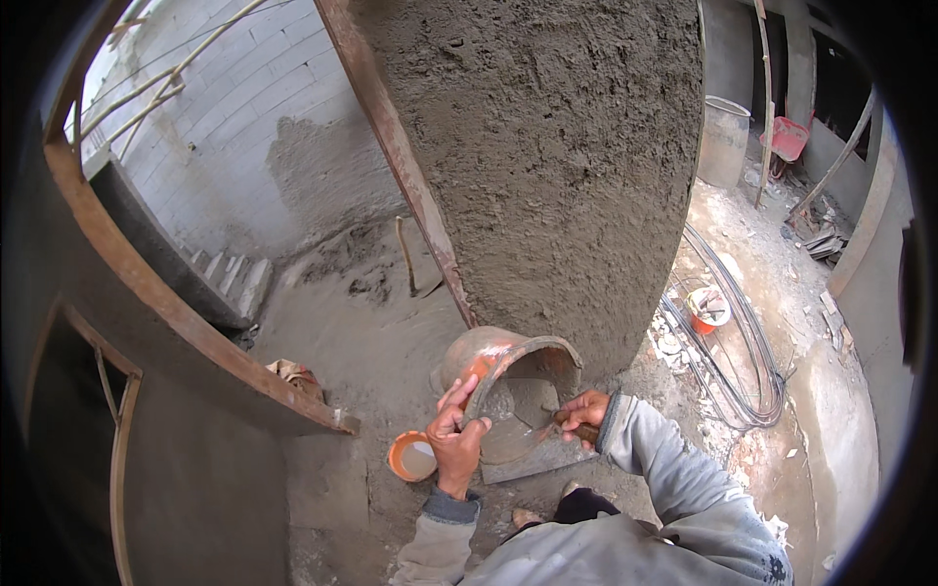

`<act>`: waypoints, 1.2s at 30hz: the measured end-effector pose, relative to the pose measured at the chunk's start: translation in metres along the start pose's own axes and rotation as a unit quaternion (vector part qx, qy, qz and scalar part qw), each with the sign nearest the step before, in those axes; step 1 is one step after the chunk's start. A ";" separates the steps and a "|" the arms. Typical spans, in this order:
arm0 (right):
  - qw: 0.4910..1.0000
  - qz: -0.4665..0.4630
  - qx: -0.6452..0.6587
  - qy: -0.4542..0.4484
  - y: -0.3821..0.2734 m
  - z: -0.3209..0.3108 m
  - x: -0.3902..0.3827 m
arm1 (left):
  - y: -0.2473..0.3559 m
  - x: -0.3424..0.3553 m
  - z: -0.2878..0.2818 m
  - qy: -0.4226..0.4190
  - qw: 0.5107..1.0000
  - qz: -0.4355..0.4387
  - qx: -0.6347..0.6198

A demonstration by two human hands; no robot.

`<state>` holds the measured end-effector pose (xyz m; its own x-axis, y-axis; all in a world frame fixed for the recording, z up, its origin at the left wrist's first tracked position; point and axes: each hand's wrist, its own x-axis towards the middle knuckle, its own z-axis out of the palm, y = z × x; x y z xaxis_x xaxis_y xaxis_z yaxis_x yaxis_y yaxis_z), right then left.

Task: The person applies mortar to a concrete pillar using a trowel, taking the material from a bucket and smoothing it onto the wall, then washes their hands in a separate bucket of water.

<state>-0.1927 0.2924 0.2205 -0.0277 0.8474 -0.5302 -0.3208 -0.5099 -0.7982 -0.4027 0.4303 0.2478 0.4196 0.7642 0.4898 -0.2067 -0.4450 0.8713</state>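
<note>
My left hand (pixel 459 435) is closed on the rim of a cement-smeared bucket (pixel 469 356), which is tipped on its side below the rough plastered column. My right hand (pixel 584 418) grips the wooden handle of a trowel, whose blade (pixel 532 410) is inside the bucket's mouth among wet grey mortar. A flat grey board (pixel 532 469) lies beneath the bucket. At lower left of it stands a small orange pail (pixel 413 457) with pale liquid in it.
A timber-edged plastered column (pixel 547 146) rises ahead; a doorway edge (pixel 195 303) stands left. Steps (pixel 230 278) and an upright stick (pixel 406 254) are behind. At right are coiled hoses (pixel 752 391), an orange bucket (pixel 709 311), a drum (pixel 723 142) and a red wheelbarrow (pixel 785 137).
</note>
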 end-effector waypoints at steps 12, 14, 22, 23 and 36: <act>0.858 -0.158 0.401 -0.277 0.073 -0.007 0.029 | -0.059 0.021 0.055 0.183 0.934 -0.214 -0.222; 0.826 -0.193 0.446 -0.284 0.082 -0.007 0.025 | -0.097 0.015 0.047 0.228 0.905 -0.267 -0.239; 0.739 -0.530 0.402 0.107 0.038 0.003 -0.067 | -0.151 -0.013 -0.032 0.302 0.857 -0.351 -0.225; 0.711 -0.566 0.365 0.200 0.025 0.007 -0.075 | -0.161 -0.017 -0.051 0.289 0.870 -0.341 -0.210; 0.330 -0.448 -0.072 0.828 -0.108 -0.142 0.034 | -0.108 0.022 -0.140 0.227 0.866 -0.400 -0.197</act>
<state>-0.0245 0.3557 0.2483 0.6104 -0.5137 0.6030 0.5532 -0.2684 -0.7886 -0.4952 0.5608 0.1685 0.1964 0.8983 -0.3930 -0.3336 0.4381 0.8348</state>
